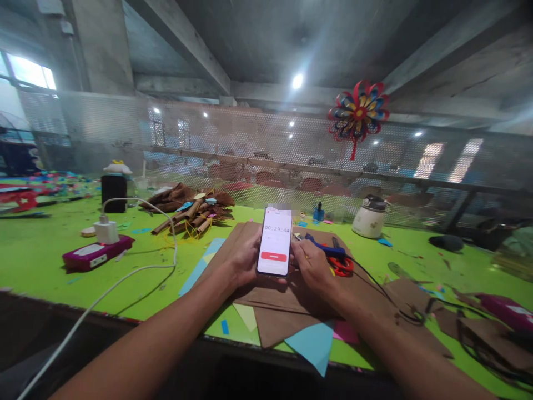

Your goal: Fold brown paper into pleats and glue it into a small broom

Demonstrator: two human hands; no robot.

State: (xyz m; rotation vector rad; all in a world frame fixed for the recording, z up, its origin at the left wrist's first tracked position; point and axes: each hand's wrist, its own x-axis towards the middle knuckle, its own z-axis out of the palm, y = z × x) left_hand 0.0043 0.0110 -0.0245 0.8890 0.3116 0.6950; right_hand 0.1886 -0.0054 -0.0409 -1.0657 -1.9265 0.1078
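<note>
A smartphone (273,244) stands nearly upright over brown sheets (275,300), its lit screen reading 00:29:44 above a red button. Around its left side and lower edge my left hand (246,255) is closed. My right hand (310,264) is closed at the phone's right edge, some fingers hidden behind it. Just beyond that hand lies a blue corded tool (327,246), which looks like a glue gun. Red-handled scissors (342,266) rest beside it, partly covered.
A white cable runs from a charger (107,230) on a purple power strip (97,253), left. Brown rolled pieces (195,211) lie behind. A white bottle (370,216) stands back right, before a perforated screen (258,155). Light-blue paper (312,344) overhangs the green table's front edge.
</note>
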